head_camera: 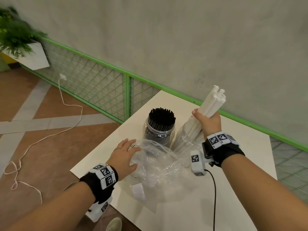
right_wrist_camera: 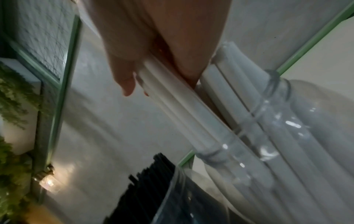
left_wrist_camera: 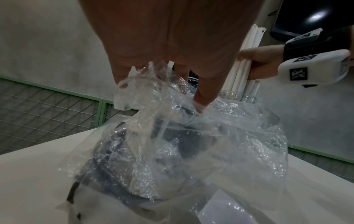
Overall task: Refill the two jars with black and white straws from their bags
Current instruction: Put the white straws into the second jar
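Right hand point(head_camera: 210, 122) is wrapped around a bundle of white straws point(head_camera: 212, 104), fingers and thumb curled round its middle; the bundle tilts, upper ends up and to the right, lower ends inside the mouth of the clear jar point(head_camera: 186, 139) on the right. The right wrist view confirms the straws passing through the jar neck. Left hand point(head_camera: 125, 155) lies on the crumpled clear plastic bag point(head_camera: 158, 167), fingers spread and nearly straight. In the left wrist view the fingertips point(left_wrist_camera: 201, 103) press into the film; whether any fold is pinched cannot be told. Hands are well apart, the bag and jars between them.

Second jar point(head_camera: 159, 132), just left of the first and close beside it, is packed with black straws point(head_camera: 161, 115) standing upright, ends above the rim. Bag sits in front of both jars on the white table point(head_camera: 241, 155). Dark streaks show inside the bag, unidentifiable.

Behind the table: green-framed wire mesh fence point(head_camera: 100, 84), grey wall. Far left: a potted plant point(head_camera: 15, 35). A white cord point(head_camera: 50, 135) trails over the tiled floor.
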A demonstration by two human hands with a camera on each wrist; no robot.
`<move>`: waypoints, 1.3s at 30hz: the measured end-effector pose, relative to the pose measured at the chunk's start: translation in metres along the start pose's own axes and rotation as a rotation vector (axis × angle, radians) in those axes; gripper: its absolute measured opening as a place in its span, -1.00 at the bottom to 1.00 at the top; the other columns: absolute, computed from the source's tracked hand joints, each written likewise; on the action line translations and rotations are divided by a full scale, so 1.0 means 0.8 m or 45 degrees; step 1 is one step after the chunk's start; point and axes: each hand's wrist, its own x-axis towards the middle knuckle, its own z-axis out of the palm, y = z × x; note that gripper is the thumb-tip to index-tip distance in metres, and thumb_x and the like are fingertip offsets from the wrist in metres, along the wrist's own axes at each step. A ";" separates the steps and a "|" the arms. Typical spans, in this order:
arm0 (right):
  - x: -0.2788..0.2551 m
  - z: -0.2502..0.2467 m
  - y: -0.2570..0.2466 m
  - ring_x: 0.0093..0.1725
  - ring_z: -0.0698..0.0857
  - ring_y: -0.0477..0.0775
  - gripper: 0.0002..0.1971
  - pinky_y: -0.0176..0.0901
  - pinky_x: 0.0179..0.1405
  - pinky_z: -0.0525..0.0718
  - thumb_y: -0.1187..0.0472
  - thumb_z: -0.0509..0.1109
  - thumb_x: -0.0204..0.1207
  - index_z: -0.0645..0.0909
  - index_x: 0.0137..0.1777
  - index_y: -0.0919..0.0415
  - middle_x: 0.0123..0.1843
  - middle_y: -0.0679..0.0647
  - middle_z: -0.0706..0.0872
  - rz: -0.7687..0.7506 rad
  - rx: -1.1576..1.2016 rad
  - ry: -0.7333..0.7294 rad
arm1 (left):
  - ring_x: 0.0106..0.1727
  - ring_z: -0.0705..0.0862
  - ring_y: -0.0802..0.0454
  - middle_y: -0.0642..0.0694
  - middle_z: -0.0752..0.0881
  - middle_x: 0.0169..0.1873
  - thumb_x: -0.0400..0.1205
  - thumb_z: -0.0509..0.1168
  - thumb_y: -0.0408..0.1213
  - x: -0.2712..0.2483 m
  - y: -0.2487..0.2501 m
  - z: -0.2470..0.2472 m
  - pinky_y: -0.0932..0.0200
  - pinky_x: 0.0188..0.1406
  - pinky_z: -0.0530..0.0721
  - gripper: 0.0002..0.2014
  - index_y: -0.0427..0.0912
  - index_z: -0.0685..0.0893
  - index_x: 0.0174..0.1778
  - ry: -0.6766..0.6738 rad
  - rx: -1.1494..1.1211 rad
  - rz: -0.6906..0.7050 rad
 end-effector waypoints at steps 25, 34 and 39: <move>0.017 0.002 -0.027 -0.05 0.55 0.00 -0.87 -0.39 -0.08 0.32 0.45 0.41 0.44 0.59 -0.07 0.27 -0.05 0.03 0.62 -0.733 -0.934 -0.425 | 0.63 0.01 -0.08 0.04 0.16 0.60 0.53 0.34 -0.08 0.003 -0.004 0.000 0.00 0.55 0.09 -0.48 0.12 0.43 0.44 -0.050 -0.034 -0.011; 0.007 -0.022 0.036 0.69 0.01 0.12 -0.32 0.20 0.61 -0.09 -0.31 -0.04 0.54 0.30 0.58 0.03 0.67 -0.06 0.22 -0.623 -1.573 -0.500 | 0.61 0.06 -0.09 0.04 0.19 0.58 0.52 0.35 -0.06 0.002 -0.010 0.001 -0.03 0.56 0.15 -0.48 0.12 0.45 0.42 -0.050 -0.041 -0.004; 0.004 -0.038 0.027 0.67 0.01 0.24 -0.09 0.38 0.56 0.08 -0.58 0.05 0.34 0.15 0.62 -0.08 0.70 0.03 0.09 -0.381 -1.328 -0.114 | 0.60 0.08 -0.09 0.05 0.19 0.57 0.51 0.35 -0.05 0.001 -0.012 0.004 -0.03 0.55 0.17 -0.48 0.13 0.45 0.42 -0.051 -0.046 -0.002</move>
